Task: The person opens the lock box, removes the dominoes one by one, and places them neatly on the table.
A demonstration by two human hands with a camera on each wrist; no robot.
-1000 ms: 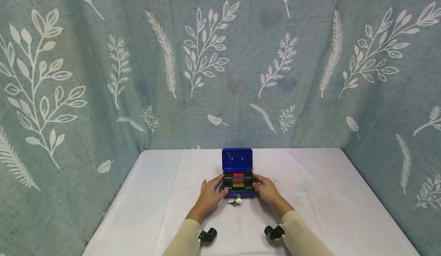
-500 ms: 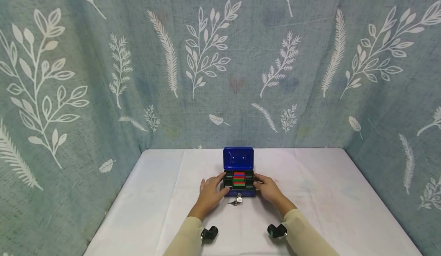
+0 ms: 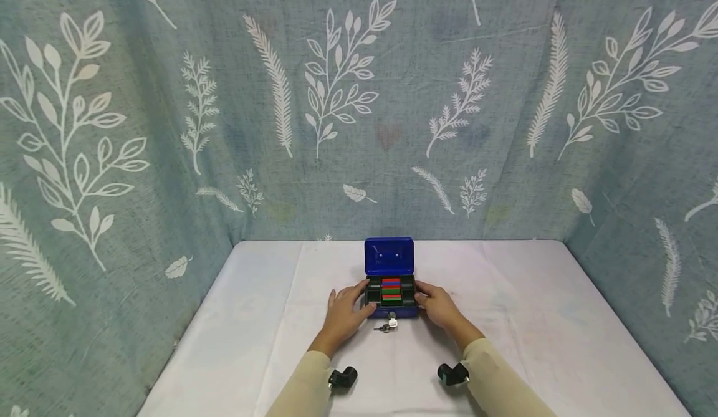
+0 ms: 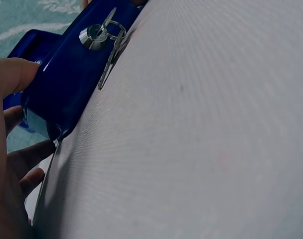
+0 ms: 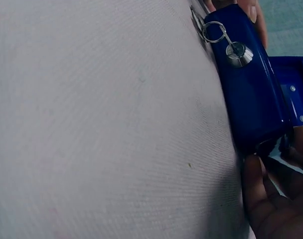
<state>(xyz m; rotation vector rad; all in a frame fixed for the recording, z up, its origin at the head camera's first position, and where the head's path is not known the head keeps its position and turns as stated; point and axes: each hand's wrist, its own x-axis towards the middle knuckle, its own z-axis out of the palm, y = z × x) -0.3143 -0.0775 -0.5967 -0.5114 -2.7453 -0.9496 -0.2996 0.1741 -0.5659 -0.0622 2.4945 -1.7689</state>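
A blue cash box [image 3: 378, 313] stands on the white-covered table with its lid [image 3: 389, 256] raised at the back. Its black compartment tray [image 3: 373, 297] carries a stack of red, blue and green pieces [image 3: 391, 290] in the middle section. From the front lock [image 4: 93, 38] hangs a ring of keys [image 4: 111, 59]. My left hand [image 3: 342, 315] grips the box's left side, thumb over the front rim and fingers along the side. On the opposite side my right hand [image 3: 440, 309] holds the box, its thumb low at the corner in the right wrist view and fingers higher up.
White cloth [image 3: 538, 342] covers the table on both sides of the box. A blue-green curtain [image 3: 303, 205] with white leaf prints stands behind and at the sides. Black wrist-worn devices [image 3: 343, 378] stick out from both light sleeves [image 3: 301, 387].
The whole head view has shifted slightly, so the scene sits a little further right and higher. Both hands stay at the box's sides, and the lid stays raised.
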